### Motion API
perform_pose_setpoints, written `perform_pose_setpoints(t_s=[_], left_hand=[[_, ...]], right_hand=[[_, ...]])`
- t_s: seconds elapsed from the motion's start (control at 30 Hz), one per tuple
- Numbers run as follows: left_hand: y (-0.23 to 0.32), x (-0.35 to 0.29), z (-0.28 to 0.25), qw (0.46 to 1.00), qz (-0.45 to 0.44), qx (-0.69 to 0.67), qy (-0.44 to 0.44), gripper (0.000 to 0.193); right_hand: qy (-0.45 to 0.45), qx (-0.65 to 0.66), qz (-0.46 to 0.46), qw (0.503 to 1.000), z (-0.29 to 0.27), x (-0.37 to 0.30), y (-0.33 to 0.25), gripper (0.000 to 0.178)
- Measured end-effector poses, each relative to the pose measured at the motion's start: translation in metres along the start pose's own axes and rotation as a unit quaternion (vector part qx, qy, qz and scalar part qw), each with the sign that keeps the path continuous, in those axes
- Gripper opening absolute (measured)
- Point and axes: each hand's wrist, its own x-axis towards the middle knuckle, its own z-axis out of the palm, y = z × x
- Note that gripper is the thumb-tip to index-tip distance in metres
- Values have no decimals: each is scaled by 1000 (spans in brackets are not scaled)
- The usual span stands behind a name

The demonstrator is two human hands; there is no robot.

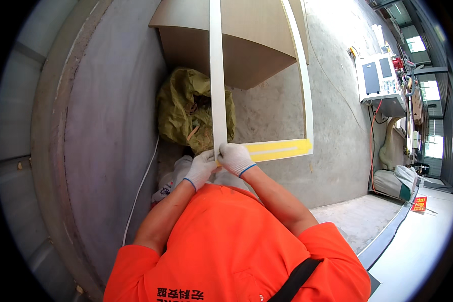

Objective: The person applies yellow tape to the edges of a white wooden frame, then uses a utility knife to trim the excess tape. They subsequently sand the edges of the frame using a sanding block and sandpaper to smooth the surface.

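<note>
A white rectangular frame (pixel 216 75) stretches away from me, its far end cut off by the top of the picture. Yellow tape (pixel 273 149) covers most of its near bar, with a pale strip along the middle. At the near left corner, my left hand (pixel 201 169), in a white knit glove with blue cuff, is closed on the frame's edge. Pressed against the same corner from above is my gloved right hand (pixel 234 158), its fingers closed round the bar. The fingertips meet there; whether they also hold the tape's end cannot be made out.
Beyond the frame lie large brown boards (pixel 246 55). An open olive woven sack (pixel 178 113) with scraps sits left, beside a grey wall (pixel 105 121) and a white cable (pixel 142 189). A white-grey machine (pixel 380 78) with an orange hose (pixel 372 146) stands far right.
</note>
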Motion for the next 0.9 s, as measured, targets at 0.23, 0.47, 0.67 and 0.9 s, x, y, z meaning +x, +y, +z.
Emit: perform_pose_setpoints(t_s=[0.23, 0.47, 0.67, 0.9], left_hand=[[10, -7, 8, 1000, 2, 5, 5, 54], [4, -1, 4, 1000, -7, -11, -6, 59], [4, 4, -4, 997, -39, -63, -3, 59], [-1, 15, -18, 982, -57, -160, -83, 66]], right_hand=[[87, 174, 58, 979, -1, -10, 34, 28], [147, 570, 224, 777, -29, -38, 88, 18], [302, 569, 214, 734, -69, -57, 75, 20], [18, 92, -19, 995, 13, -39, 12, 34]])
